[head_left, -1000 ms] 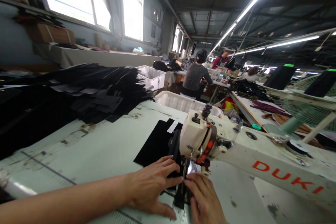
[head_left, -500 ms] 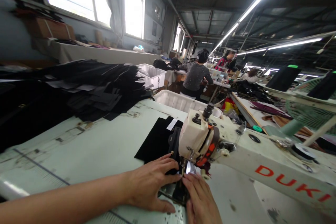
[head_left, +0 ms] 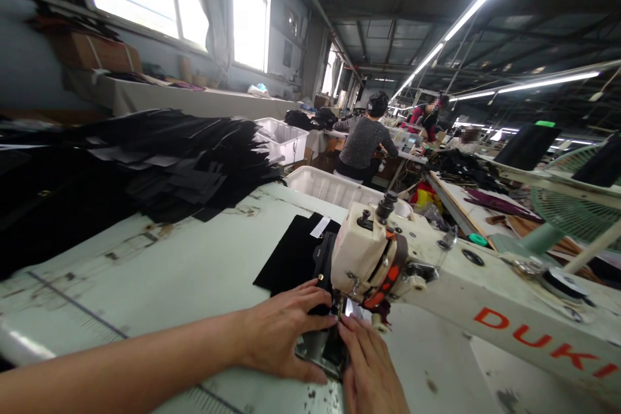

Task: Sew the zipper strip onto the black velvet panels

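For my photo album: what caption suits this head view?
Both hands, left hand and right hand, press black fabric under a sewing machine.

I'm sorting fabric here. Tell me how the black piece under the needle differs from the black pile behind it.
The black piece lies single and flat beside the sewing machine, under the left hand. The black pile is many pieces heaped loosely, untouched, farther back. Both are black fabric on the table.

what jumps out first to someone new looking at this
Front and centre, a cream sewing machine with red lettering along its arm. The left hand and right hand press black fabric flat at its needle. To the left, a big heap of black cut pieces sprawls over the pale table.
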The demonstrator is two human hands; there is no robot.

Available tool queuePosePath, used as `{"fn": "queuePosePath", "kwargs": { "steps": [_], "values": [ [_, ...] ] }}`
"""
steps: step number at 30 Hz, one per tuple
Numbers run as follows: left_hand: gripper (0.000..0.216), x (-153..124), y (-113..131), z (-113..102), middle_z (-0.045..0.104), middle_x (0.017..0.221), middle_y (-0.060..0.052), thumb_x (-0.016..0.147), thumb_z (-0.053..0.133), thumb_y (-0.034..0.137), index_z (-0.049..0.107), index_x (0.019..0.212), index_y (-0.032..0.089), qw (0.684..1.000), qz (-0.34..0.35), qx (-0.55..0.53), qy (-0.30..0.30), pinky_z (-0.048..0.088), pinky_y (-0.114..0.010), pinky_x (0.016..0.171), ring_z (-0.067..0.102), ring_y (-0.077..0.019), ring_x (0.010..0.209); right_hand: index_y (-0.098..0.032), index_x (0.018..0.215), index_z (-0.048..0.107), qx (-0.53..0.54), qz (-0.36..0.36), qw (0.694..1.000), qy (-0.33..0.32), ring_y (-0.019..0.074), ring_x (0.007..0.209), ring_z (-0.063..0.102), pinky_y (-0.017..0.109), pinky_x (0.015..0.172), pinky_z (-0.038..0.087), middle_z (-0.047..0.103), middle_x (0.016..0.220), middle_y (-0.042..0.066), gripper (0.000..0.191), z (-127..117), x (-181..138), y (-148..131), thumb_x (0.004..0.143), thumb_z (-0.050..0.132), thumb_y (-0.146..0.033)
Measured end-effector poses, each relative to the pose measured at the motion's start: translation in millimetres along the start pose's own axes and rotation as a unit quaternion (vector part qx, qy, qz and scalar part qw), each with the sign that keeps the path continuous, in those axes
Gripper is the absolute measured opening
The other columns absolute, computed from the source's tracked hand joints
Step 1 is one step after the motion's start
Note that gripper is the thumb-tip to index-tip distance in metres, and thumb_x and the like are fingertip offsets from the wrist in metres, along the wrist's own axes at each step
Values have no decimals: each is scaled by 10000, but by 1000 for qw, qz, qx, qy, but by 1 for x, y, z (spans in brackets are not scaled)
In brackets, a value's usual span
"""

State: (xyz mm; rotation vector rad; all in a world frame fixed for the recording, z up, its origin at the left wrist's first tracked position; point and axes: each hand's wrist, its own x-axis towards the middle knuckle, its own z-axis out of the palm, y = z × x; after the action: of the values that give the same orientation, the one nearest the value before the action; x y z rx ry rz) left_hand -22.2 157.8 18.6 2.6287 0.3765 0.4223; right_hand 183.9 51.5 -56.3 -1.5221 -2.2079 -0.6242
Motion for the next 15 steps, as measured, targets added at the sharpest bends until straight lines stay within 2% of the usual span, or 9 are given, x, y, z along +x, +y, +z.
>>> {"fn": "queuePosePath", "kwargs": {
  "steps": [7, 13, 15],
  "values": [
    [716, 2, -1, -1, 547, 1382, -138, 790, 744, 571, 589, 1373, 186, 1000, -5, -5, 1, 190, -436, 1229, 514, -316, 1296, -110, 1266, 545, -1, -1, 1000, -1, 268, 1194, 583, 434, 981, 514, 625, 1296, 112, 616, 3, -2, 2, 670, 422, -14],
    [714, 0, -7, 5, 554, 1382, -136, 787, 745, 557, 579, 1382, 200, 999, 20, -13, 24, 186, -464, 1225, 542, -320, 1264, -111, 1277, 564, -4, 1, 1000, -5, 261, 1218, 571, 415, 990, 507, 614, 1319, 109, 620, 7, -3, 3, 680, 424, -19],
    [627, 2, -14, 2, 589, 1344, -118, 791, 749, 510, 624, 1330, 216, 999, 39, -15, 27, 259, -444, 1203, 574, -309, 1228, -115, 1264, 581, -11, -14, 1000, 6, 256, 1201, 587, 401, 974, 515, 624, 1309, 102, 614, 13, -4, 12, 679, 422, -19]
  ]
}}
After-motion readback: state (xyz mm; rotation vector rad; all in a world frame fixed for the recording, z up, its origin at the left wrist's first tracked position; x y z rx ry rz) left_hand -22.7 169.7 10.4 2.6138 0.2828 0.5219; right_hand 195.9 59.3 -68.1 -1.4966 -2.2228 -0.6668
